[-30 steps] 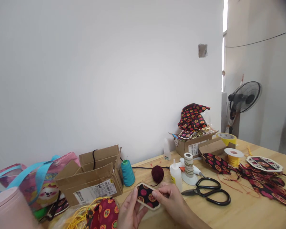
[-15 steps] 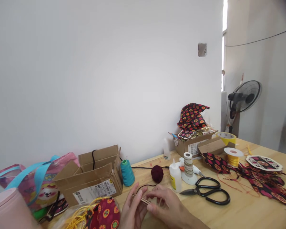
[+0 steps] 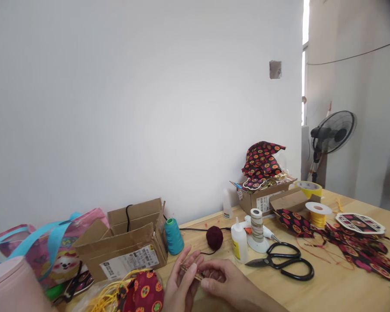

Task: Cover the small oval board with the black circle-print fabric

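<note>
My left hand (image 3: 180, 286) and my right hand (image 3: 225, 284) meet low in the middle of the head view, both gripping a small flat fabric-covered card piece (image 3: 192, 271). The piece is turned edge-on, so only its thin pale rim shows between my fingertips. A dark red ball of yarn (image 3: 214, 237) lies just behind my hands, with its strand trailing toward them. A white glue bottle (image 3: 239, 245) stands to the right of the yarn.
Black scissors (image 3: 281, 261), a thread spool on a stand (image 3: 256, 229), a teal thread cone (image 3: 173, 235) and an open cardboard box (image 3: 126, 242) surround my hands. Patterned fabric (image 3: 354, 249), yellow cord spool (image 3: 318, 213), another box (image 3: 263, 197) and a fan (image 3: 331, 134) lie right. A pink bag (image 3: 48, 251) sits left.
The fabric piece was held flat with its patterned face toward me; I have turned it edge-on. My hands have stayed in about the same place.
</note>
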Demonstrator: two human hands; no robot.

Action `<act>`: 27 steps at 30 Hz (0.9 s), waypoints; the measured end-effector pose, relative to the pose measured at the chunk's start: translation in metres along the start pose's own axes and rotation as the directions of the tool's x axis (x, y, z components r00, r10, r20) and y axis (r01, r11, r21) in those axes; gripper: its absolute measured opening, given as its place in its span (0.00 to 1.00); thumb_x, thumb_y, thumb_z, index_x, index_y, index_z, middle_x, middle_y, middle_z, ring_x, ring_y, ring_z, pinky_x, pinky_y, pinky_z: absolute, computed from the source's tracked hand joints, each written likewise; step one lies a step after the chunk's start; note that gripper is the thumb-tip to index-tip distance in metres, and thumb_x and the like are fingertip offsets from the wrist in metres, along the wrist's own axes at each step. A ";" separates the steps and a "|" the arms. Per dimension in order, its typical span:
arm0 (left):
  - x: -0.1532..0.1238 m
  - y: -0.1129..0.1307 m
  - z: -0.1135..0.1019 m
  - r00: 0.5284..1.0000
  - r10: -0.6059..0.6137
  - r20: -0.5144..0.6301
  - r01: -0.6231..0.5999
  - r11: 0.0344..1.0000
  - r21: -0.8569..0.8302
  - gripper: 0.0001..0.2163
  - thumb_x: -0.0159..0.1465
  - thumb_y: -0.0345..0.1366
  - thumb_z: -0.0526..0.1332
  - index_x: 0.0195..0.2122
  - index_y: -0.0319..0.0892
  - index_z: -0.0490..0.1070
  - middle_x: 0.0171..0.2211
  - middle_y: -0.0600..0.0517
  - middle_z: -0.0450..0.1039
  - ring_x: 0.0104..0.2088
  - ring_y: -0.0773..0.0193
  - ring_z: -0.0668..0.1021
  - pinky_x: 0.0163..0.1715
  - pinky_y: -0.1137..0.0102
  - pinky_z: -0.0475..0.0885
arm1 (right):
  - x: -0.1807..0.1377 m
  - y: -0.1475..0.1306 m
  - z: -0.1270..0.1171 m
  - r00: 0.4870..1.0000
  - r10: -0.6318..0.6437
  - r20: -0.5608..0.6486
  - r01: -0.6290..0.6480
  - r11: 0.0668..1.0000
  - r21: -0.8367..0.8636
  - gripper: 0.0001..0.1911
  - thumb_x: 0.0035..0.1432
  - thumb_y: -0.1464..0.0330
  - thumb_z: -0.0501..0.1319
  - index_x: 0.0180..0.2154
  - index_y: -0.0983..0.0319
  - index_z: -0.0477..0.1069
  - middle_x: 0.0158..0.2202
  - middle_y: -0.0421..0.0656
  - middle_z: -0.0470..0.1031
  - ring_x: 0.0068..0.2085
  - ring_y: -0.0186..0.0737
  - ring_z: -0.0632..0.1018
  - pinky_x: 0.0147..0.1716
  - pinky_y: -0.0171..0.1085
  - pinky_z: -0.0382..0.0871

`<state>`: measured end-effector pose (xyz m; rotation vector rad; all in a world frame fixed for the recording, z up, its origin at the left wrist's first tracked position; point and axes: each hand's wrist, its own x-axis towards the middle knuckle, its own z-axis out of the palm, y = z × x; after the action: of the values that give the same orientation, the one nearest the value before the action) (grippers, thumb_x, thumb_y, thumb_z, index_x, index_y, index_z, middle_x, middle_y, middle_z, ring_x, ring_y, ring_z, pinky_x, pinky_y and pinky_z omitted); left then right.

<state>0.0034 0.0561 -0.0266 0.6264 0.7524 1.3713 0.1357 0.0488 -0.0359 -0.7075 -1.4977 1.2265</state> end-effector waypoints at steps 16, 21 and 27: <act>0.001 0.008 -0.006 0.988 -0.076 0.131 0.098 0.981 -0.167 0.14 0.54 0.31 0.58 0.42 0.44 0.70 0.42 0.45 0.75 0.46 0.55 0.73 0.43 0.63 0.69 | -0.003 -0.017 -0.006 0.927 -0.366 0.076 0.342 0.748 -0.569 0.20 0.47 0.63 0.63 0.45 0.57 0.69 0.41 0.46 0.72 0.41 0.42 0.71 0.40 0.37 0.64; 0.001 0.005 -0.007 0.993 -0.043 0.113 0.056 0.992 -0.116 0.13 0.55 0.30 0.58 0.42 0.44 0.70 0.41 0.45 0.75 0.45 0.54 0.73 0.43 0.62 0.69 | -0.006 -0.025 -0.004 0.910 -0.391 0.139 0.381 0.658 -0.649 0.12 0.54 0.66 0.56 0.41 0.57 0.72 0.34 0.45 0.74 0.36 0.40 0.71 0.35 0.36 0.62; 0.000 0.008 -0.006 0.981 -0.081 0.176 0.110 0.981 -0.159 0.11 0.53 0.36 0.61 0.37 0.42 0.74 0.38 0.46 0.77 0.40 0.57 0.76 0.38 0.68 0.72 | -0.005 -0.023 -0.006 0.948 -0.312 -0.056 0.218 0.769 -0.601 0.15 0.58 0.66 0.51 0.26 0.62 0.73 0.26 0.43 0.70 0.29 0.38 0.68 0.30 0.35 0.58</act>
<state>-0.0062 0.0572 -0.0243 0.5576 0.5186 1.2606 0.1470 0.0392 -0.0164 -0.9289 -1.7916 0.4586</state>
